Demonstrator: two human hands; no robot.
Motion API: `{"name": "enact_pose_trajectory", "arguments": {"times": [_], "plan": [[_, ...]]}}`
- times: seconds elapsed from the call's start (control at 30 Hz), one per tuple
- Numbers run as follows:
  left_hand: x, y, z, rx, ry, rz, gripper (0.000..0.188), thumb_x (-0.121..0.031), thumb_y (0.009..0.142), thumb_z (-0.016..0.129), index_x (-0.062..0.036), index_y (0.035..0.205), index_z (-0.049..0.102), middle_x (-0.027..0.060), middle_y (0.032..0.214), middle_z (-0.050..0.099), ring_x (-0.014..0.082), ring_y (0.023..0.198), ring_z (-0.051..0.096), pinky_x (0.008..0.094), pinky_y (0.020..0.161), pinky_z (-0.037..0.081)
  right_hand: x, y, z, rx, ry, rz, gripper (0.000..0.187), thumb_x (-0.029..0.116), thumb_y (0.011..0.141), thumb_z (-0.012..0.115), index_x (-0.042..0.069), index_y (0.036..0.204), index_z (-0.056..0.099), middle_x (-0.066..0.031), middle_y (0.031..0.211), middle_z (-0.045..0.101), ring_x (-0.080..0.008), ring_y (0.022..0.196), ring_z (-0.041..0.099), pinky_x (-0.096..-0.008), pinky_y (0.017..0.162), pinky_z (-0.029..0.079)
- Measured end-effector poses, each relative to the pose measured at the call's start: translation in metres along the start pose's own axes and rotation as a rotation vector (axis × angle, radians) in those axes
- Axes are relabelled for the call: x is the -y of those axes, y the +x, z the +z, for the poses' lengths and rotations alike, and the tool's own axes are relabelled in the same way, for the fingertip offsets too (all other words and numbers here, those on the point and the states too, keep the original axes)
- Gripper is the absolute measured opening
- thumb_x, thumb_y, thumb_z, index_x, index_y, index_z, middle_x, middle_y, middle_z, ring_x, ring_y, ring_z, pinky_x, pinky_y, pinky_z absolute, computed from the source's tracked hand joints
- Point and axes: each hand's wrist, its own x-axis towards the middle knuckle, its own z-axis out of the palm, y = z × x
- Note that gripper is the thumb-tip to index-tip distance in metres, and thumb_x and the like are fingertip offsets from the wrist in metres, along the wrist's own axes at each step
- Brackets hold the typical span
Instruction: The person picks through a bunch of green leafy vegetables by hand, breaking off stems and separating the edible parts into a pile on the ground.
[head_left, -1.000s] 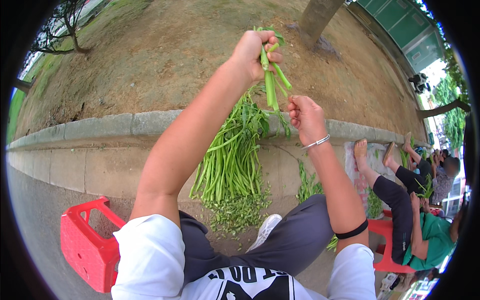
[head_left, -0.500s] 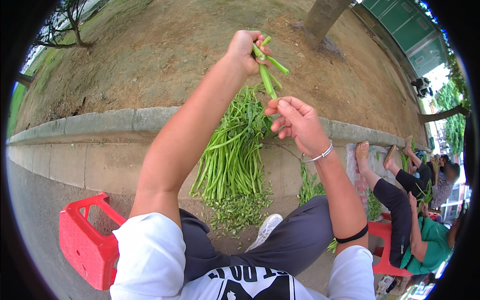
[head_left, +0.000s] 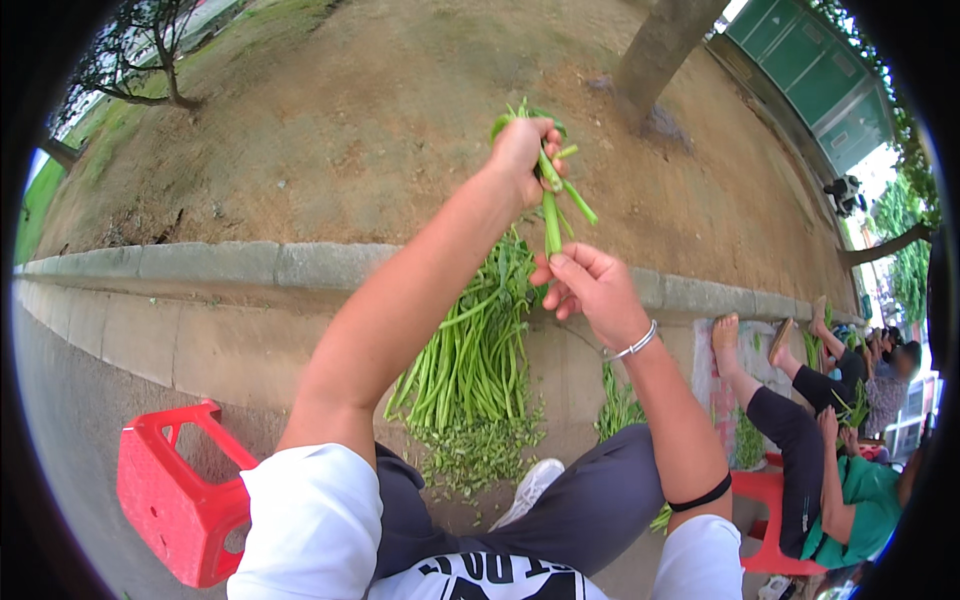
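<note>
My left hand (head_left: 528, 162) is closed round a small bunch of green vegetable stalks (head_left: 551, 222), out in front of me above the dirt. Leaves stick out above the fist, and cut stem ends point down toward me. At the lower tip of the longest stem, my right hand (head_left: 596, 290) pinches with thumb and forefinger; its other fingers are loosely curled. Below the hands, a large heap of long green stalks (head_left: 465, 370) lies on the pavement, its leafy ends away from me. Short chopped stem pieces (head_left: 470, 460) are scattered at its near end.
A stone curb (head_left: 210, 264) crosses beyond the heap, with bare dirt and a tree trunk (head_left: 655, 60) behind it. At left stands a red plastic stool (head_left: 180, 500). More greens (head_left: 618, 405) lie to the right, near a seated person in a green shirt (head_left: 865, 500) and others.
Both hands appear lower in the picture, and the left has come nearer to me with its bunch. The view has shifted slightly too. Leaves now show above the left fist.
</note>
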Motion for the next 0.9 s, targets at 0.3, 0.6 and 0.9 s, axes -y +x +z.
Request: {"name": "enact_pose_trajectory", "arguments": {"times": [0.3,0.6,0.9], "plan": [[-0.003,0.001,0.002,0.008,-0.056,0.046,0.028,-0.026,0.087,0.039,-0.0174,0.061,0.041,-0.0064,0.046,0.034,0.0092,0.041,0.034,0.0273,0.042,0.022,0.0,0.005,-0.004,-0.124,0.119,0.006,0.015,0.015,0.085,0.051,0.002,0.085,0.058,-0.002,0.067,0.058,-0.0059,0.052,0.052,-0.0188,0.047,0.042],[-0.009,-0.003,0.007,0.011,-0.165,0.11,0.029,-0.021,0.088,0.039,-0.0124,0.061,0.041,-0.0034,0.046,0.034,0.0104,0.038,0.032,0.0235,0.035,0.024,0.0,0.009,-0.008,-0.306,0.286,-0.102,0.011,0.011,0.083,0.049,0.003,0.081,0.056,-0.0012,0.063,0.055,-0.0051,0.048,0.047,-0.0182,0.044,0.039],[-0.05,-0.017,-0.019,0.047,-0.221,0.269,0.026,-0.015,0.087,0.041,-0.0104,0.062,0.041,-0.0026,0.047,0.038,0.0081,0.038,0.034,0.0217,0.034,0.031,0.009,-0.005,-0.013,-0.279,0.268,-0.072,0.011,0.012,0.085,0.051,0.003,0.085,0.058,0.0012,0.063,0.054,-0.0047,0.05,0.047,-0.0175,0.045,0.039]]}}
